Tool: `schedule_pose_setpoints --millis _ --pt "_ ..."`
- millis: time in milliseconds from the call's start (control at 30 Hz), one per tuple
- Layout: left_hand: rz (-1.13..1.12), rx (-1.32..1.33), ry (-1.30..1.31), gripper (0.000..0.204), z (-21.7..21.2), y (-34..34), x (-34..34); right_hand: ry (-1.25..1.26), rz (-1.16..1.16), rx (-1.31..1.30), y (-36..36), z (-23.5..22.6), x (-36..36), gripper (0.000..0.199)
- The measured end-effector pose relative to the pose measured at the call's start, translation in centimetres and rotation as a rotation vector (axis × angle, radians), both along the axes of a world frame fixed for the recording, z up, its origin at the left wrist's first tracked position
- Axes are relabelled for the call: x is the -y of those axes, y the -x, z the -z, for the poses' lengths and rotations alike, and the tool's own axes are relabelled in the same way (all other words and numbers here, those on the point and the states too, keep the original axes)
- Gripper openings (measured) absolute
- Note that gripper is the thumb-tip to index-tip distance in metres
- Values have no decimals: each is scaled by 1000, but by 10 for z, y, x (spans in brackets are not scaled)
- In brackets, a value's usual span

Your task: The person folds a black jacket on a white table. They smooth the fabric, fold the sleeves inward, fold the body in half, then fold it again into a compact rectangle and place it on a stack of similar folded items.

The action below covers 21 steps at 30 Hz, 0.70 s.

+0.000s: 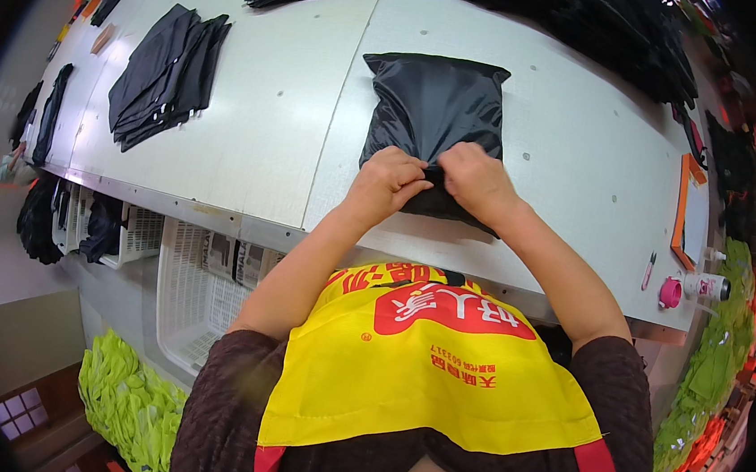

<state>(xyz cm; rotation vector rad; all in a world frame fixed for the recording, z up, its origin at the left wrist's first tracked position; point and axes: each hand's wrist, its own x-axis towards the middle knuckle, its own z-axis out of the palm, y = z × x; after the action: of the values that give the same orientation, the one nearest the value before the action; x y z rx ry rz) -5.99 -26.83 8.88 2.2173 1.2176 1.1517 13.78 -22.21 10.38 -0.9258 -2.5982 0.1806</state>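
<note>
A shiny black fabric piece, pouch-like and roughly square, lies on the white table in front of me. Both my hands are at its near part, close together. My left hand pinches the black fabric with thumb and fingers near the middle. Just to its right, my right hand grips the same fabric, its fingers curled. Between the fingertips the cloth is gathered, and a darker flap hangs toward me below them. What exactly lies under the fingertips is hidden.
A stack of black fabric pieces lies left on the white table; larger black piles line the far edge. At right are an orange-edged board, a pink cup and a bottle. White plastic baskets stand below the table edge.
</note>
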Motion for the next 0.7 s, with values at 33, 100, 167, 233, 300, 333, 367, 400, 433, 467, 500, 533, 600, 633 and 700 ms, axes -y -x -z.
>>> schedule_pose_setpoints --millis 33,100,167,233,300,333,367,400,433,467,500,533,600,633,700 --pt "-18 10 1 12 0 -1 2 28 88 15 -7 -1 0 13" --pt "-39 28 -4 12 3 -4 3 207 401 54 -30 1 4 17" --pt "-46 45 -15 11 10 -8 6 296 652 1 -38 19 11 18" --pt "-47 52 -13 11 11 -15 7 280 867 -68 -44 49 19 19" --pt "-72 50 -19 11 15 -20 7 419 889 100 -45 55 10 22" --pt "-83 54 -8 11 15 -22 7 487 897 178 -43 54 3 24" --pt "-93 59 3 11 16 -23 6 454 850 224 -45 49 -4 24" --pt "-107 63 6 11 15 -22 5 491 812 246 -47 42 -10 23" --pt "-120 70 12 12 16 -22 6 527 773 268 -50 36 -14 22" --pt "-118 71 3 12 17 -21 6 563 734 290 -54 32 -19 22" --pt "-119 75 -8 12 18 -21 7 566 641 257 -70 42 -25 24" --pt "-126 80 -11 12 21 -19 9 756 606 179 -75 35 -24 27" --pt "-120 97 -13 12 22 -17 9 1135 527 14 -85 19 -21 32" --pt "-116 105 -14 12 22 -16 10 1236 500 -137 -92 17 -17 35" --pt "-115 112 -7 12 22 -17 11 1297 505 -169 -101 21 -18 33"
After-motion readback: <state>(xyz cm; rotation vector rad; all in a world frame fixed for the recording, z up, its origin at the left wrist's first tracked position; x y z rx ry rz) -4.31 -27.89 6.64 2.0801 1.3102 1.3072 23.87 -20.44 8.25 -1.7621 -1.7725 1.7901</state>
